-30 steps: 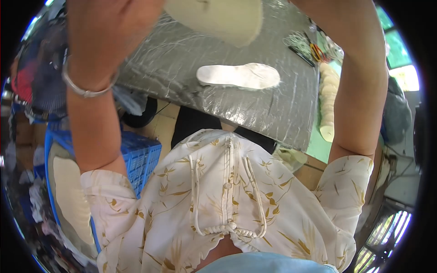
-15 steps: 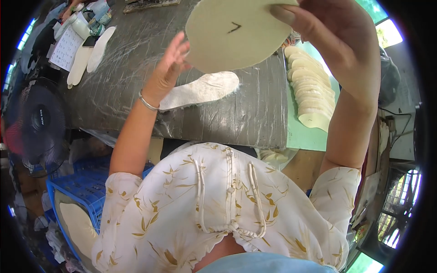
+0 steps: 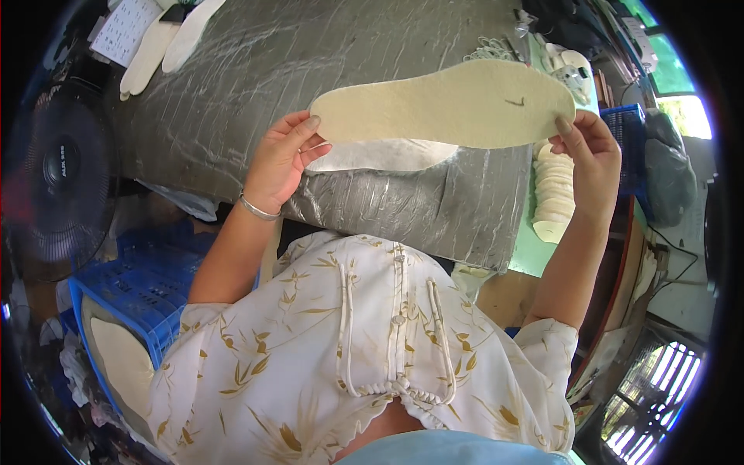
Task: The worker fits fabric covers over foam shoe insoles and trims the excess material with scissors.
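Note:
A cream insole (image 3: 434, 108) with a small dark mark near its wide end is stretched between my two hands above the table. My left hand (image 3: 283, 159) pinches its narrow end, thumb on top. At the wide end, my right hand (image 3: 590, 159) grips the edge between thumb and fingers. Beneath it, partly hidden, a white fuzzy insole (image 3: 380, 156) lies on the dark table. A row of overlapping cream insoles (image 3: 553, 194) rests at the right, beside my right forearm.
The dark plastic-covered table (image 3: 232, 116) spans the middle. Two insoles (image 3: 149, 58) and a printed sheet (image 3: 128, 29) lie at far left. A black fan (image 3: 62, 163) and a blue crate (image 3: 128, 287) stand at left. Rubber bands (image 3: 492, 49) lie at the back right.
The held insole has come down and turned sideways, now showing full length. My left hand, free before, has taken its narrow end. My right hand has lowered and moved outward.

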Tool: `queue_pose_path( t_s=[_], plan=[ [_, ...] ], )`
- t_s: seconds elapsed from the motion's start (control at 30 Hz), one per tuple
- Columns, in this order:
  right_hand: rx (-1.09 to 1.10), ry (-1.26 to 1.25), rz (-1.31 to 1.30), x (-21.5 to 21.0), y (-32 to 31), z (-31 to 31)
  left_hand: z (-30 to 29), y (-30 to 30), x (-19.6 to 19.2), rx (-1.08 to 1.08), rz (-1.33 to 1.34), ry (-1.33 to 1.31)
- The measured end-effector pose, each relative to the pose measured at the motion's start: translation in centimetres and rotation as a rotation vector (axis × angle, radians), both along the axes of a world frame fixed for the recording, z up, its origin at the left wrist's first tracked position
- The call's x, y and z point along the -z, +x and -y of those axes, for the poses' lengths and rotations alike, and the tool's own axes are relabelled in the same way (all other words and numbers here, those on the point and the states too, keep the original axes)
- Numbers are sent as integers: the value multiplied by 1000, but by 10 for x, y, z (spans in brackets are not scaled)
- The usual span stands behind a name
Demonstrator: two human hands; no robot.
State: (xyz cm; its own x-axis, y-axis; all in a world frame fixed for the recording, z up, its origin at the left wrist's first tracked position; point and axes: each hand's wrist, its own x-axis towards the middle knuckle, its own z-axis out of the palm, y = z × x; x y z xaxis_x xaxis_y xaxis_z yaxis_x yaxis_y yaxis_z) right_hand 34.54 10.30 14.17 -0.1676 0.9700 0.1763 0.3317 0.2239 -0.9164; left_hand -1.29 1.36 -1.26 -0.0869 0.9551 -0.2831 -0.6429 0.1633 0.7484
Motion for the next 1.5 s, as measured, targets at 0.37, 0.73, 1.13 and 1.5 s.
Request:
queue_pose_path(
  t_s=[0.37, 0.73, 1.13, 1.5],
  plan=[
    [95, -388, 194, 79, -4, 10, 35, -5, 34, -213, -470, -126],
    [134, -492, 242, 91, -21, -7, 28, -18, 46, -171, -696, -176],
    [121, -523, 203, 91, -17, -12, 29, -21, 53, -146, -747, -174],
    [106, -547, 202, 100, -18, -17, 29, -22, 50, -136, -780, -210]
  ],
)
